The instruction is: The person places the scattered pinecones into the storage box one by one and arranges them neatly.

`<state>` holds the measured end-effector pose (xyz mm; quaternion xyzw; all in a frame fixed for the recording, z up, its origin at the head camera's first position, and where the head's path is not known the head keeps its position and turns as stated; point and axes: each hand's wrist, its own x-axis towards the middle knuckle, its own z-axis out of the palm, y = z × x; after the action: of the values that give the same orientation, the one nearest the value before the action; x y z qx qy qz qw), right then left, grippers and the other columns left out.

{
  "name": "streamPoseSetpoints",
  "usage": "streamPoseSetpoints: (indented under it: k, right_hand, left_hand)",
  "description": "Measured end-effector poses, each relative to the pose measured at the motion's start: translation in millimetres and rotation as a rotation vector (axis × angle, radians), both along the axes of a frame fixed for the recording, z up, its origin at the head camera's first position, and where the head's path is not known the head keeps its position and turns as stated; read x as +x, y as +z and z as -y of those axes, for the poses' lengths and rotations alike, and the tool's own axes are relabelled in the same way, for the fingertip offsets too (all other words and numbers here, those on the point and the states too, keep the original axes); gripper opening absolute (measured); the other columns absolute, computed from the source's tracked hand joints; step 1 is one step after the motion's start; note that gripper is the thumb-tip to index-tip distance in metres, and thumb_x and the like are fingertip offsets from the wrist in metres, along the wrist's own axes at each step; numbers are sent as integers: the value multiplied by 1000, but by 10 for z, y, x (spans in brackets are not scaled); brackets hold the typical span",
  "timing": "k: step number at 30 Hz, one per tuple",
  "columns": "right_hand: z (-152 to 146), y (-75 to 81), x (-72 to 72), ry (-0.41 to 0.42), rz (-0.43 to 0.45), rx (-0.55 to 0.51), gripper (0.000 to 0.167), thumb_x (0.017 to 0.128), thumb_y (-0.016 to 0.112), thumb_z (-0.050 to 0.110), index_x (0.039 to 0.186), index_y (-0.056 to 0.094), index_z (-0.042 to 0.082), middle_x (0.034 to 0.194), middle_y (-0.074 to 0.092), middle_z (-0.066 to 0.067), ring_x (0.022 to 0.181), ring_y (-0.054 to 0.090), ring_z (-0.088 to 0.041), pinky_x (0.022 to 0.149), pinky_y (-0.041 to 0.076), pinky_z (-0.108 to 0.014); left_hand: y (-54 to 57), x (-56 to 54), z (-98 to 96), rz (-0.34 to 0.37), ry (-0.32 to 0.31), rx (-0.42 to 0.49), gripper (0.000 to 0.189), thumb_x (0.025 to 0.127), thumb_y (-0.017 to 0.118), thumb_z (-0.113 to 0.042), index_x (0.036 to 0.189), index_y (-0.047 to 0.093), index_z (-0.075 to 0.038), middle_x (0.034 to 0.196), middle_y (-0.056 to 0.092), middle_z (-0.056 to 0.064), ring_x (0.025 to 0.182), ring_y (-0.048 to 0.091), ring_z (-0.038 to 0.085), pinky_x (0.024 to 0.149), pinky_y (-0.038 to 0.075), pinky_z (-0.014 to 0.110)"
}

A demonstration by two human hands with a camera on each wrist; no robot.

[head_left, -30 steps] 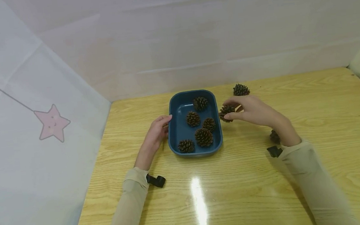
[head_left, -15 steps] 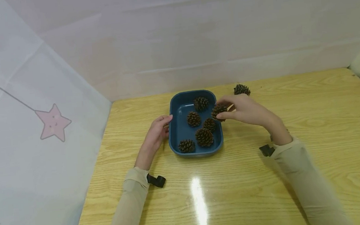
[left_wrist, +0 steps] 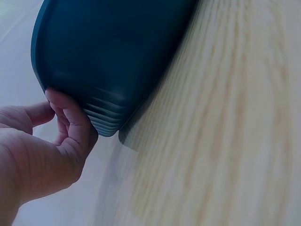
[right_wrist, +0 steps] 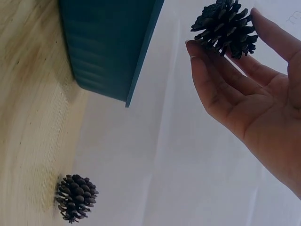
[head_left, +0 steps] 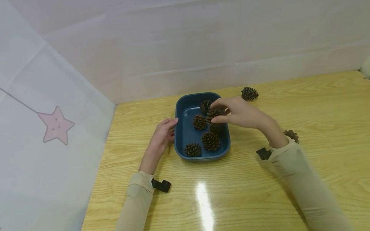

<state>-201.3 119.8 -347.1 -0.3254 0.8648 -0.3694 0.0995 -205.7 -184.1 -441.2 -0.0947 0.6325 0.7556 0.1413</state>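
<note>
A pine cone [head_left: 215,115] is held between the thumb and fingertips of my right hand [head_left: 241,113], above the right side of a dark blue plastic bin [head_left: 181,145]. The right wrist view shows this pine cone [right_wrist: 225,29] up above the bin's rim, gripped by the right hand [right_wrist: 254,94]. My left hand [head_left: 161,135] holds the bin's left side at the rim; in the left wrist view its curled fingers [left_wrist: 73,115] touch the outer wall. Several pine cones lie in the bin, among them a large one [head_left: 210,141]; the held cone and right hand partly cover others.
On the wooden table [head_left: 245,198], one pine cone [head_left: 249,93] lies behind the right hand near the back edge. Another pine cone [head_left: 291,136] is partly hidden by the right wrist. A white sheet wall [head_left: 179,50] stands behind the table.
My right hand has carried its pine cone leftward from beside the bin, across the rim, to over the inside. The left hand and bin have stayed in place.
</note>
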Motion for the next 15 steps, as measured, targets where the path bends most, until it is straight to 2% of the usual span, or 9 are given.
streamPoseSetpoints:
  k: [9,15]
  right_hand:
    - [158,-9,-10,43,-67,1,45,100,72,30,136,63,5,129,68,-10,114,66,-25,94,53,-45]
    - [255,-24,-24,59,-48,-7,46,100,73,31,136,62,5,131,67,-10,118,65,-26,96,52,-45]
  left_hand:
    - [0,-2,-6,2,-3,7,20,108,59,-22,109,57,-2,88,60,1,71,57,13,62,49,24]
    - [3,-8,-6,10,3,23,18,108,59,-21,105,58,-4,87,60,1,71,58,13,61,50,24]
